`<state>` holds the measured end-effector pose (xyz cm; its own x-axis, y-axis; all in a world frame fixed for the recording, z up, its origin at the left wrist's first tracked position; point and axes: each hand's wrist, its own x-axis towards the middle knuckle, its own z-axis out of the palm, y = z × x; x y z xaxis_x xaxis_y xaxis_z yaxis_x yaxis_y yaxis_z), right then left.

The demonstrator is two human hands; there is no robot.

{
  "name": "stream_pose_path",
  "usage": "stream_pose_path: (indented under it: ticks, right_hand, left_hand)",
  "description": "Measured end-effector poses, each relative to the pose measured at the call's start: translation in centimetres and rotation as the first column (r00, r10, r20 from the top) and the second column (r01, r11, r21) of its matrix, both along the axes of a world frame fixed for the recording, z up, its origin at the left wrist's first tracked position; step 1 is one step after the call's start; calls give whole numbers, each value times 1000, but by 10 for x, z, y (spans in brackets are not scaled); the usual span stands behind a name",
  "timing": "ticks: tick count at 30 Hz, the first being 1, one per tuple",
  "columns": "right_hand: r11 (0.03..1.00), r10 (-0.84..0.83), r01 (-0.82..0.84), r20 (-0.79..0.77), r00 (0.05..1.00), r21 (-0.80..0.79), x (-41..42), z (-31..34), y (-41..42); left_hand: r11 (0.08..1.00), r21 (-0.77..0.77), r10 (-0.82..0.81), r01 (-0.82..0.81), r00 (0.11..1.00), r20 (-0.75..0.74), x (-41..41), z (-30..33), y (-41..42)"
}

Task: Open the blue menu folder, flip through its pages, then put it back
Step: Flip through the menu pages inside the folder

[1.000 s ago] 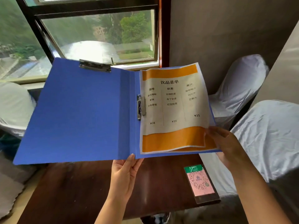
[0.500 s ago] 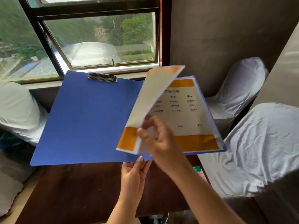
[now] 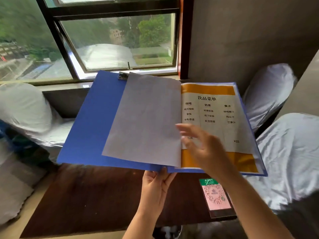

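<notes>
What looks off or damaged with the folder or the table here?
Nothing stands out. The blue folder lies open, undamaged, held at its bottom edge by the left hand; one page is turned over flat. The right hand is blurred over the menu page.

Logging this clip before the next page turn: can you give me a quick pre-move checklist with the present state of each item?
1. Folder open and held up off the table: ok.
2. Left hand supporting the folder's bottom edge near the spine: ok.
3. Turned page lying flat on the left side, blank back up: ok.
4. Right hand free, open over the printed menu page: ok.
5. More pages under that one: cannot tell.
6. Payment code stand clear of the folder: ok.
</notes>
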<state>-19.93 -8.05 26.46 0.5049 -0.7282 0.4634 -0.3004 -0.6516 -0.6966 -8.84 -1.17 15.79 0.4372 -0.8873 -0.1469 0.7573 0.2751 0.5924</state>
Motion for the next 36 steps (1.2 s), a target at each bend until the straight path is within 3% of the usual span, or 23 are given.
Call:
stream_pose_path:
  ticks: [3,6,8,10,12,16,23,27,30,32,33,34,35,36]
  right_hand:
    - [959,-259,254,-22,966,-130,-56,-3,-20]
    - [819,-574,550,-213,791,-162,-106,-21,-42]
    - [826,-497,554,-334,801,100,-128,-29,-48]
    - [822,-269,372,-283,921,430,-142,-32,-48]
    - [818,-145,224,-187,972,530,-152,-35,-50]
    - [864,-203,204,-52,978,461,-157,-37,-51]
    - [913,-333,328,-22,943,243,-131,-31,-54]
    - [873,-486,481,-65,872,-78,-109,-25,-52]
    - [872,-480,487,108,871,-50,-90,-18,-47]
    - [893,-446,398,316,837,208,-74,-13,-41]
    - [879,-420,222,465,779,423,-65,-12,-40]
    - [799,-412,-58,615,672,598,-57,-10,-39]
    - [677,-434,-327,717,546,659,-50,-9,-40]
    - [580,-467,-479,751,467,659,-42,-6,-39]
  left_hand:
    - [999,20,26,-25,999,-39,8,0,4]
    - [1000,18,13,-12,1000,-16,12,-2,5]
    - [1000,19,-2,2,1000,-10,12,0,4]
    - [1000,16,-13,13,1000,-1,12,0,4]
    - [1000,11,-20,20,1000,5,13,0,4]
    - [998,6,-57,57,998,24,18,-4,4]
    - [999,-25,-32,33,998,59,25,-7,3]
    - [1000,-25,-4,5,999,43,33,-6,1]
    - [999,-31,15,-13,998,54,39,-3,-2]
    - [999,-30,22,-21,998,52,42,-3,-2]
    - [999,-28,24,-23,999,49,43,-2,-2]
    - [999,-30,25,-23,998,50,45,-2,-1]
    - [999,-32,26,-24,998,56,47,-2,-1]
    - [999,-34,26,-24,998,64,50,-1,0]
